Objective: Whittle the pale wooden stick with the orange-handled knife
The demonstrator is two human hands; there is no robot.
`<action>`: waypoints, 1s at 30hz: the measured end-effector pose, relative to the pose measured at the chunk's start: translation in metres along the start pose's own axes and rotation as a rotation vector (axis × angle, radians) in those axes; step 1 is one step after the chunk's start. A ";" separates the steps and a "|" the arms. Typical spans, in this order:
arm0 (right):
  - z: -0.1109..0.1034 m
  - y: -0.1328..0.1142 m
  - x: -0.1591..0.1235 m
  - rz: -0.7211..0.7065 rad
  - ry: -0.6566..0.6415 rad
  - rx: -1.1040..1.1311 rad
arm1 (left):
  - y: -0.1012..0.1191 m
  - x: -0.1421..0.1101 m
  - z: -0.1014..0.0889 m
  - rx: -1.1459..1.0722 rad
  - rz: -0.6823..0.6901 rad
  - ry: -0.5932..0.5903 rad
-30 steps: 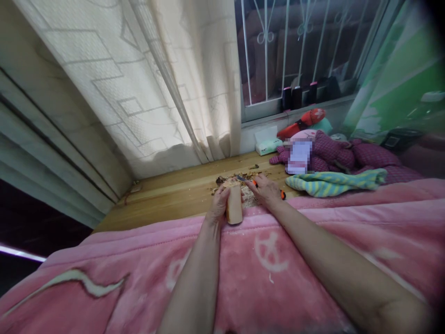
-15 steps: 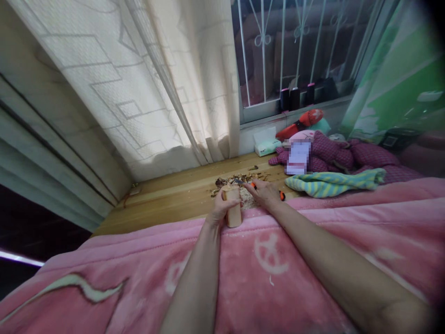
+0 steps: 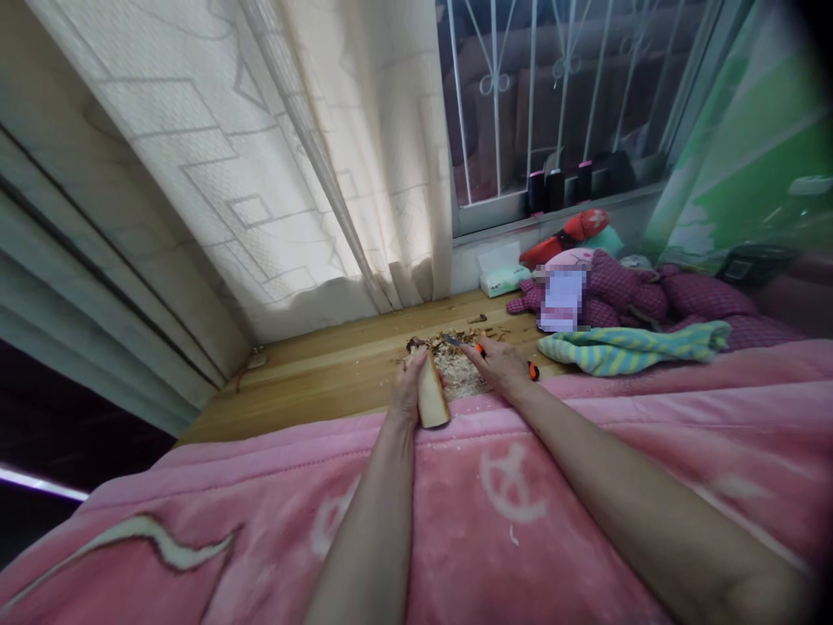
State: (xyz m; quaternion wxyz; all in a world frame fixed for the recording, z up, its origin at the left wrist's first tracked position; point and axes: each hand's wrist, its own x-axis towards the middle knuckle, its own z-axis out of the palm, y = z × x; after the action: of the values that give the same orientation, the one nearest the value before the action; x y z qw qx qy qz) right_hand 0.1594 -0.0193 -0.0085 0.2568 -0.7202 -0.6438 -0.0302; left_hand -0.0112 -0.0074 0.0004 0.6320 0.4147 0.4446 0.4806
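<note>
Seen from the wearer's own eye level, two bare arms reach forward over a pink blanket (image 3: 468, 503) to a wooden surface (image 3: 312, 378) below a window (image 3: 560, 104). The left hand (image 3: 409, 382) is closed around the left side of a pale wooden block (image 3: 433, 398), which slants with its far end slightly to the left and its near end over the blanket's edge; whether it rests there or is held clear, I cannot tell. Gripping from the side seems to steady the block and leave its top face exposed. The right hand (image 3: 501, 365) is curled around an orange-and-black handle of a knife (image 3: 454, 341), forefinger stretched towards the blade, probably for control. The blade points left, near the block's far end and apparently apart from it. Pale shavings and darker scraps (image 3: 463, 371) lie between and beyond the hands, probably cut from wood. To the right, a striped cloth (image 3: 634, 349) and a purple checked soft item (image 3: 699, 291) sit well apart from the block, perhaps leaving elbow room.
</note>
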 end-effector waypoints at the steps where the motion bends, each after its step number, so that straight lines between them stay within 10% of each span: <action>1: 0.000 0.000 0.000 -0.002 0.008 0.003 | 0.000 0.000 0.000 -0.016 -0.038 0.000; 18: 0.002 0.000 -0.002 -0.078 0.100 0.122 | -0.007 0.003 0.001 -0.031 -0.293 -0.219; 30: 0.010 -0.002 -0.003 -0.236 0.073 0.110 | -0.003 0.005 0.006 -0.121 -0.230 -0.096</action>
State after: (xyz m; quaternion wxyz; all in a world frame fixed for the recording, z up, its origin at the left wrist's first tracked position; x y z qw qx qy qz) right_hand 0.1539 -0.0179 -0.0172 0.3136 -0.6225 -0.7152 -0.0512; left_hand -0.0044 -0.0038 -0.0020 0.7273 0.3447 0.4289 0.4103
